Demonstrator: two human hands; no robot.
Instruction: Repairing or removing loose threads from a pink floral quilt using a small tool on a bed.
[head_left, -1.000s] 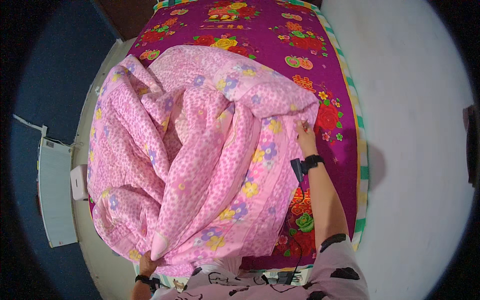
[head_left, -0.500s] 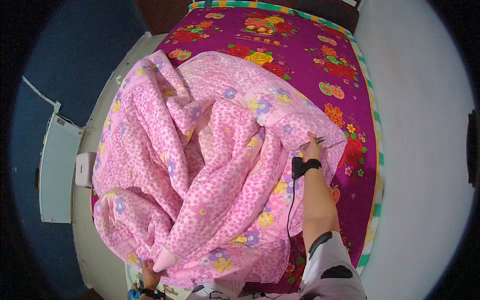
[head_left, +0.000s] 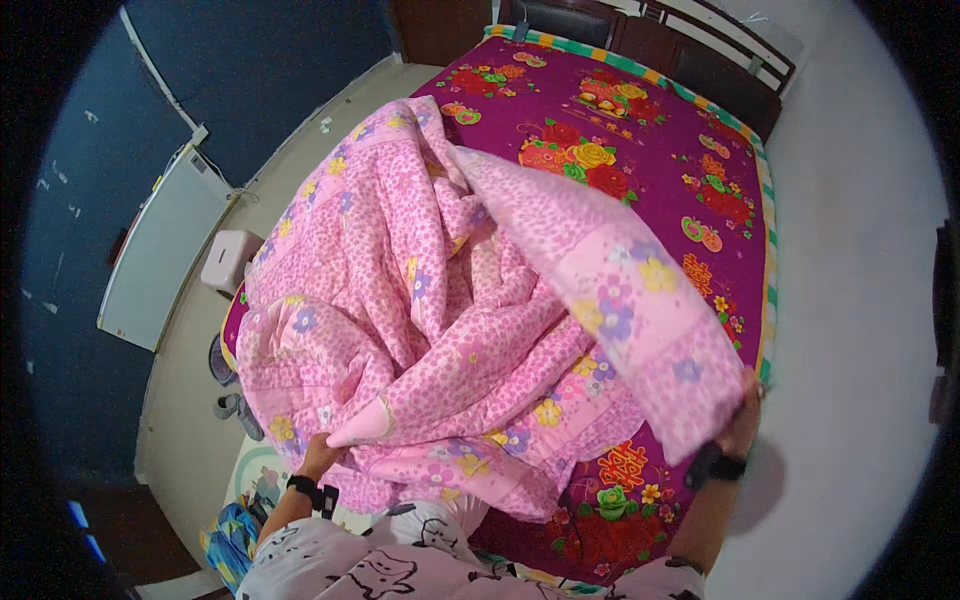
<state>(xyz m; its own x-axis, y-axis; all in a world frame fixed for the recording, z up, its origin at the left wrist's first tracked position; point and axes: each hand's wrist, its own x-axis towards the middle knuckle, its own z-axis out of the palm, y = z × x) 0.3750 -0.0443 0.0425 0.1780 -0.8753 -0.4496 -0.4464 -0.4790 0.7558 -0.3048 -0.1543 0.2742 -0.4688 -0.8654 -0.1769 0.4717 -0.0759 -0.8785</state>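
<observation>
A pink quilt [head_left: 360,250] with purple and yellow flowers lies bunched over a purple bedsheet [head_left: 605,135] with red roses. My left hand [head_left: 321,456] is closed on a fold of the quilt at the lower left. At the lower right, beside the bed's edge, my right hand [head_left: 741,418] grips a strip of quilt that is lifted and stretched diagonally from the upper middle, slightly blurred. Part of that hand is hidden behind the fabric. A dark wrist strap is on each of my wrists.
A dark wooden headboard [head_left: 700,55] stands at the back, a white wall [head_left: 860,300] at the right. On the left are a white board [head_left: 165,245], a pale stool [head_left: 230,262], grey shoes [head_left: 235,417] on the floor [head_left: 175,440], and a blue cloth heap [head_left: 228,548].
My right hand has pulled the quilt's upper edge out to the right and toward me, lifting it. The view has shifted, showing more headboard. My left hand still grips its fold.
</observation>
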